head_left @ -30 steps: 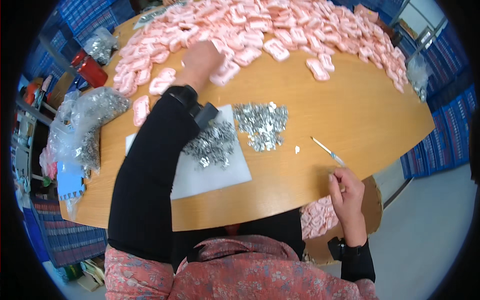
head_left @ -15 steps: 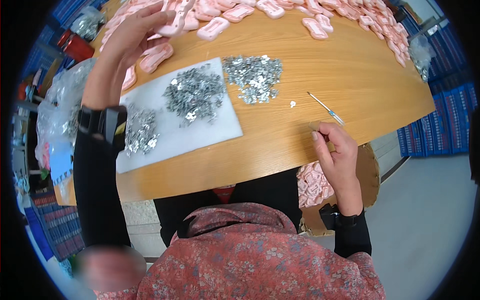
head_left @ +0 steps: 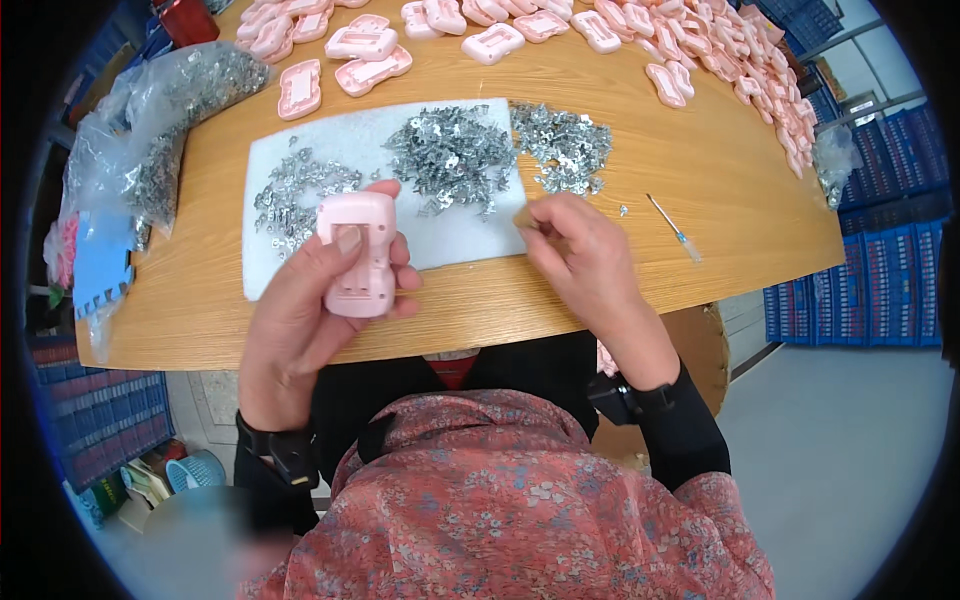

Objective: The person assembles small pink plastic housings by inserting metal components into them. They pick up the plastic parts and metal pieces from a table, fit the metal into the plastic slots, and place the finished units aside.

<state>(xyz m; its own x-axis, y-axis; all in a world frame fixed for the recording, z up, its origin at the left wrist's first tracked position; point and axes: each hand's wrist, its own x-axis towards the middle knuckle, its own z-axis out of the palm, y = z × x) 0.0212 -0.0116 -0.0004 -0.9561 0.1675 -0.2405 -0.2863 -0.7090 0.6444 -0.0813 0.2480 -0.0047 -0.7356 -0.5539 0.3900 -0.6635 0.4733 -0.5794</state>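
A pink plastic housing (head_left: 364, 282) with a recessed compartment is held by my left hand (head_left: 290, 315), the thumb pressing inside the recess. My right hand (head_left: 595, 265) hovers by the right edge of a white foam sheet (head_left: 340, 132), thumb and forefinger pinched together; whatever may be between them is too small to make out. On the sheet lie a dense pile of small silvery metal pieces (head_left: 450, 160) and a looser scatter (head_left: 305, 190). Another metal heap (head_left: 568, 150) rests on the wood beside it. A thin screwdriver (head_left: 676, 228) lies to the right, near a small shiny piece (head_left: 623, 211).
Many pink housings (head_left: 740, 75) cover the table's far side and far right. Clear plastic bags of metal pieces (head_left: 165, 130) sit at the left, with a red container (head_left: 188, 20) behind. A cardboard box (head_left: 705, 350) stands below the near edge; blue racks (head_left: 870, 270) flank the table.
My left hand has come back from the far left with the pink housing, now above the sheet's near edge. My right hand has moved left toward the sheet, still pinched. The view has shifted.
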